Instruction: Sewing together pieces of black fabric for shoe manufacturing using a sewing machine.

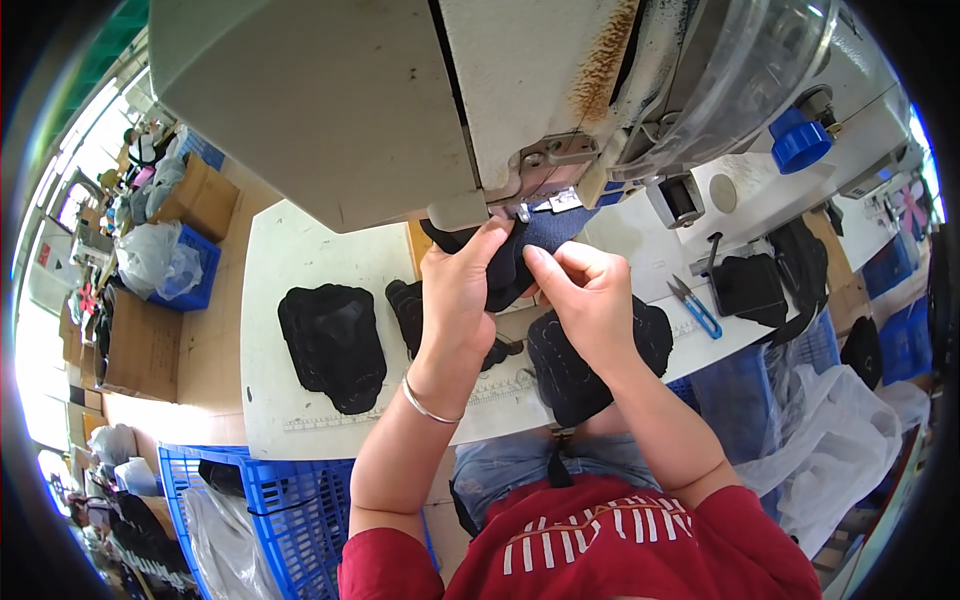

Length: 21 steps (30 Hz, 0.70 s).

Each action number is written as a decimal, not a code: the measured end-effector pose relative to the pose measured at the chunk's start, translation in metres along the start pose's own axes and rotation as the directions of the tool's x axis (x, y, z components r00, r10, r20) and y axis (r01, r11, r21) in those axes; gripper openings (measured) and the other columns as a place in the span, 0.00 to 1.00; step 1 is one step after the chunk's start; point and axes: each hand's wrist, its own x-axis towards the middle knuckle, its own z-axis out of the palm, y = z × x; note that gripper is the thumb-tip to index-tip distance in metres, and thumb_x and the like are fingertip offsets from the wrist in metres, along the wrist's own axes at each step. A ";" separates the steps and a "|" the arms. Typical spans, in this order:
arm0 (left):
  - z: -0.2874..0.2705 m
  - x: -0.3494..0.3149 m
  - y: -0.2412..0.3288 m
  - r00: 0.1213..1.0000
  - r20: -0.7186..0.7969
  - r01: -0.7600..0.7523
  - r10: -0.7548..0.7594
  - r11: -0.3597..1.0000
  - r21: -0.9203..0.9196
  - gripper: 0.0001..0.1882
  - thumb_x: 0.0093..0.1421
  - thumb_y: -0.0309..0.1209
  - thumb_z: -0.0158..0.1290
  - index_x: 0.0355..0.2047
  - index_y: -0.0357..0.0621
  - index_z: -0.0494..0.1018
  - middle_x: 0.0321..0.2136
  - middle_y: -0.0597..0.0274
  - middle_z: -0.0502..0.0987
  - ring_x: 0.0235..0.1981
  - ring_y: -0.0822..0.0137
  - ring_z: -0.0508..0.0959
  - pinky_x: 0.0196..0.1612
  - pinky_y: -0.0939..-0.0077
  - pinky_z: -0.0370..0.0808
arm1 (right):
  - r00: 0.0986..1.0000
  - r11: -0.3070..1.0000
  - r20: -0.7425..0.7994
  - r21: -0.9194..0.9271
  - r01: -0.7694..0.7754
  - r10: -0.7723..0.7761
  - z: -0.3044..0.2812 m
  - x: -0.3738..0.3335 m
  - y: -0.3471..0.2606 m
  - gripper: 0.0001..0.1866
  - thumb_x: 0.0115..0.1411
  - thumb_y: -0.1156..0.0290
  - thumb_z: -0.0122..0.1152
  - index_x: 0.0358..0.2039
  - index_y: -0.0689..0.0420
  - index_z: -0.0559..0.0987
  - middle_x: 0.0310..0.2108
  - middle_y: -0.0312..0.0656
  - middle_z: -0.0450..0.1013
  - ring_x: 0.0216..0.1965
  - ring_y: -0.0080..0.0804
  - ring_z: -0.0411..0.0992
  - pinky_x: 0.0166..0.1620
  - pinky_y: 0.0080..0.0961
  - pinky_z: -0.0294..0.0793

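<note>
Beneath the head of a large, pale sewing machine (330,110), both hands hold a black fabric piece (508,262) whose dark blue side (560,231) shows toward the right. My left hand (462,275) has its thumb pressed on the fabric close to the presser foot. Pinched against the right part of the same fabric is my right hand (585,290), thumb and index finger together. A stack of shaped black fabric pieces (333,345) lies on the table left of my hands. Further black pieces (565,370) lie partly under my right forearm.
Blue-handled thread snips (705,315) lie on the white table (275,250) at the right. Beyond them sits a black pouch-like item (750,290). A blue crate (310,530) stands below the table's left edge. Clear plastic sheeting (840,450) hangs over crates at the right.
</note>
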 end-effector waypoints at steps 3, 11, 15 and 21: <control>0.003 -0.001 -0.004 0.999 -0.034 -0.027 0.026 0.999 -0.030 0.07 0.61 0.24 0.53 0.39 0.37 0.75 0.32 0.60 0.79 0.29 0.68 0.81 0.27 0.69 0.81 | 1.000 1.000 -0.001 -0.005 -0.001 0.001 -0.002 0.001 0.001 0.19 0.61 0.66 0.63 0.17 0.64 0.75 0.11 0.33 0.66 0.16 0.14 0.57 0.20 0.22 0.55; 0.015 -0.014 -0.010 0.990 -0.131 -0.055 0.044 0.995 -0.082 0.09 0.60 0.24 0.56 0.42 0.38 0.75 0.37 0.61 0.80 0.36 0.69 0.81 0.37 0.74 0.81 | 0.999 0.998 -0.032 0.054 -0.021 0.023 -0.004 0.002 0.004 0.17 0.61 0.68 0.63 0.18 0.64 0.75 0.12 0.32 0.67 0.18 0.13 0.58 0.21 0.20 0.56; 0.022 -0.018 -0.013 0.982 -0.162 -0.117 0.095 0.985 -0.129 0.10 0.60 0.24 0.58 0.42 0.38 0.76 0.38 0.63 0.79 0.36 0.71 0.81 0.39 0.76 0.80 | 1.000 0.996 -0.026 0.090 -0.010 0.012 -0.004 -0.002 0.004 0.15 0.61 0.69 0.63 0.20 0.64 0.76 0.14 0.31 0.68 0.18 0.12 0.60 0.22 0.18 0.57; 0.033 -0.025 -0.017 0.961 -0.233 -0.194 0.148 0.963 -0.189 0.11 0.58 0.22 0.60 0.42 0.36 0.77 0.39 0.66 0.80 0.36 0.76 0.79 0.40 0.79 0.76 | 0.999 0.992 -0.009 0.124 -0.031 0.033 -0.010 -0.002 0.004 0.14 0.62 0.68 0.63 0.23 0.64 0.78 0.14 0.30 0.69 0.20 0.12 0.62 0.23 0.18 0.59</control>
